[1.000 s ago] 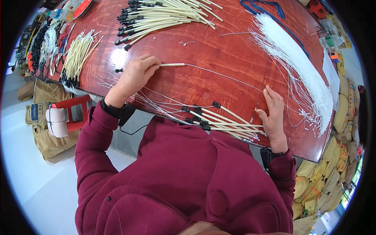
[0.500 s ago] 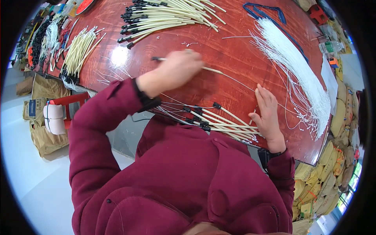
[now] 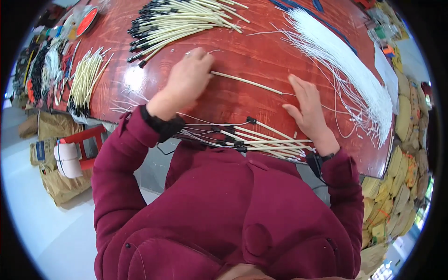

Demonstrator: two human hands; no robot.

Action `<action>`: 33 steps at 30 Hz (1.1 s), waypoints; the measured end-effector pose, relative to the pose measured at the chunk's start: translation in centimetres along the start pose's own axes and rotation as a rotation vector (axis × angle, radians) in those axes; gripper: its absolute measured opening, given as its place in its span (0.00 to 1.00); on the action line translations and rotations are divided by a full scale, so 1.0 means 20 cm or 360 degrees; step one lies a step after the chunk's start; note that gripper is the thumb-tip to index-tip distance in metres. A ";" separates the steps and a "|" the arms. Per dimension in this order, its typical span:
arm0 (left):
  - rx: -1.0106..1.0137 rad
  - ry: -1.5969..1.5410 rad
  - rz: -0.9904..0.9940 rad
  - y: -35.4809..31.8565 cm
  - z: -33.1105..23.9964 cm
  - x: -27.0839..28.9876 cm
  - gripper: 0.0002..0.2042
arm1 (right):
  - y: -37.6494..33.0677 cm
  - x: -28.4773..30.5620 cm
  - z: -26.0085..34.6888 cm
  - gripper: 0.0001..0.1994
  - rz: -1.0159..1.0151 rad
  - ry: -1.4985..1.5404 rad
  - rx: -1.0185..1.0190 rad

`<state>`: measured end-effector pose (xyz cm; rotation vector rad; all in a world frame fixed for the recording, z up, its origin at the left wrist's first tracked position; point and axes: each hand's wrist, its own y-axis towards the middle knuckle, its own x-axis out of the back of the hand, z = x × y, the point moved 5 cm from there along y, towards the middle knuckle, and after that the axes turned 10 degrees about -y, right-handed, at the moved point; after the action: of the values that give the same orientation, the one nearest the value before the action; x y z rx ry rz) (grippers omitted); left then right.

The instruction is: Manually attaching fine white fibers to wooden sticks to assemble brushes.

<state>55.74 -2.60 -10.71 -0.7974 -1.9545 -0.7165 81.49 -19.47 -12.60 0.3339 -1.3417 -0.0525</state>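
Observation:
A thin cream tube (image 3: 247,82) lies slantwise over the table between my hands. My left hand (image 3: 190,77) is curled round its left end, and the fingers hide that end. From the tube's right end a thin white cord (image 3: 288,94) runs to my right hand (image 3: 308,105). That hand rests on the table with its fingers stretched and its thumb apart, the cord passing beneath it. Close to my body lies a small group of cream tubes with black ends (image 3: 266,140), white cords trailing from them to the left.
Many black-ended cream tubes (image 3: 191,25) lie at the back of the red table (image 3: 233,51), with a smaller bundle (image 3: 86,84) at left. A long bundle of white cords (image 3: 345,70) lies at right near a blue strap (image 3: 326,24). A red dish (image 3: 87,21) is far left.
My left hand has moved left along the tube, which now lies farther left with its length uncovered. My right hand has shifted slightly left and away from me, still stretched out.

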 end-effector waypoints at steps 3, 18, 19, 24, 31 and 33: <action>0.0070 -0.0168 0.0137 0.00 0.07 -0.03 0.10 | 0.11 -0.04 0.07 0.34 -0.0076 0.0054 0.0068; 0.0516 -0.0888 0.0405 0.01 -0.13 -0.04 0.12 | -0.04 0.06 -0.06 0.04 -0.0068 0.0246 0.0146; 0.0438 -0.0754 0.0321 -0.03 0.00 -0.01 0.10 | -0.07 0.10 -0.07 0.04 -0.0077 0.0270 0.0151; 0.0575 0.0376 -0.0034 -0.38 0.65 0.27 0.08 | -0.25 0.19 -0.16 0.08 0.0244 0.0394 0.0114; 0.0133 0.0388 -0.0296 -0.28 0.29 0.27 0.09 | -0.28 0.23 -0.31 0.22 0.0131 0.0191 -0.0044; 0.0195 -0.0130 -0.0233 -0.16 0.11 0.17 0.09 | -0.24 0.19 -0.42 0.25 0.0002 0.0076 -0.0099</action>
<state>50.84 -2.17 -9.33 -0.6232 -2.1254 -0.6513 91.20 -23.17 -11.77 0.2799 -1.2903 -0.0845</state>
